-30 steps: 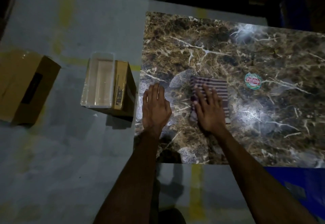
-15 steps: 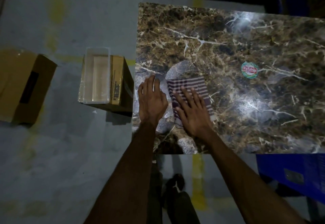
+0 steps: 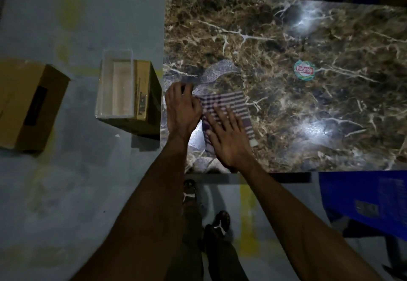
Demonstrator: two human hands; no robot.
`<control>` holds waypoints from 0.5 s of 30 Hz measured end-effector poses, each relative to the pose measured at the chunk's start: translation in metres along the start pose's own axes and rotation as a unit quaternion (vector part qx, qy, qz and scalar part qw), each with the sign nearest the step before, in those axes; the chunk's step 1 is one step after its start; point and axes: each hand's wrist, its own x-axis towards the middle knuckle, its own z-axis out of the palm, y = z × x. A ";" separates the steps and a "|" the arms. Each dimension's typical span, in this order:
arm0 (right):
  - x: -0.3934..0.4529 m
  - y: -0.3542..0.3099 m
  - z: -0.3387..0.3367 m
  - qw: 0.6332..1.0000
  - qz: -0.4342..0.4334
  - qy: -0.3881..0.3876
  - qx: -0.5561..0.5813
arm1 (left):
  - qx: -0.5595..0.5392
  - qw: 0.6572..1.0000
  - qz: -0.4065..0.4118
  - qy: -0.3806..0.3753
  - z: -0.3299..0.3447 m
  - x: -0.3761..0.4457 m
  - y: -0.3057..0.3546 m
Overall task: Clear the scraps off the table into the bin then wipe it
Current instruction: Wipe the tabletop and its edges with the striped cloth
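A dark marble-patterned table [image 3: 308, 38] fills the upper right. Near its left front corner lies a striped cloth [image 3: 229, 104], and my right hand [image 3: 229, 139] presses flat on it with fingers spread. My left hand [image 3: 181, 108] rests on the table just left of the cloth, its fingers bent at the cloth's upper left edge. A round green and red sticker [image 3: 304, 70] sits on the table to the right. On the floor beside the table's left edge, a clear plastic bin [image 3: 116, 86] stands on a cardboard box [image 3: 145, 104].
A second, larger cardboard box [image 3: 28, 104] lies on the grey floor at far left. A blue object [image 3: 365, 201] sits below the table's front right edge. My feet [image 3: 218, 221] stand at the table's front edge.
My right hand has slid the striped cloth leftward across the table toward my left hand. The left hand's fingers have gone from flat to bent at the cloth's edge.
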 end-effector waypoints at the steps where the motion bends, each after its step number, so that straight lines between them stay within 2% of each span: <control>1: -0.014 0.008 -0.002 1.000 -0.008 -0.008 -0.004 | -0.029 1.000 -0.003 0.007 -0.001 0.000 -0.001; 3: -0.026 0.025 -0.008 1.000 0.022 -0.015 0.005 | -0.071 0.997 -0.001 0.006 -0.002 -0.006 -0.003; 6: -0.007 0.029 -0.013 0.991 0.131 0.014 0.017 | -0.059 0.998 0.009 -0.006 -0.006 -0.033 0.000; 8: 0.006 0.013 -0.011 0.986 0.161 0.019 0.024 | -0.054 0.998 -0.011 -0.014 -0.008 -0.062 0.003; 13: -0.034 -0.025 0.007 1.000 0.012 -0.006 0.011 | -0.045 0.998 -0.016 -0.051 -0.017 -0.111 0.012; 15: -0.065 -0.017 0.009 1.000 0.008 -0.027 0.004 | -0.033 0.998 0.005 -0.052 -0.020 -0.128 0.010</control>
